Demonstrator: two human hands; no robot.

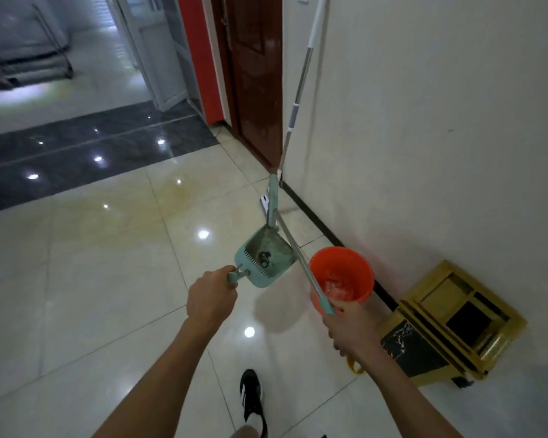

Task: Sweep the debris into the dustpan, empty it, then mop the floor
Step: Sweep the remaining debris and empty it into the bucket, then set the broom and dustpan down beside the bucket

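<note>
The dustpan (266, 257), debris inside, is being gripped by the left hand (211, 300) beside the orange bin (342, 276); the broom handle (301, 263) is being clasped by the right hand (351, 330). Debris could be spilled onto the floor tiles (108, 279) if the pan is tipped short of the rim.

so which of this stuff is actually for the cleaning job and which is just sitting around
For the job: dustpan, held by left hand; broom, held by right hand; red bucket; mop leaning on the wall.
Lying about: yellow stool; brown door.

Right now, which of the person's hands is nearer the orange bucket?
Right. The right hand holds a broom handle beside the orange bucket; the left hand is further left, gripping the dustpan.
</note>
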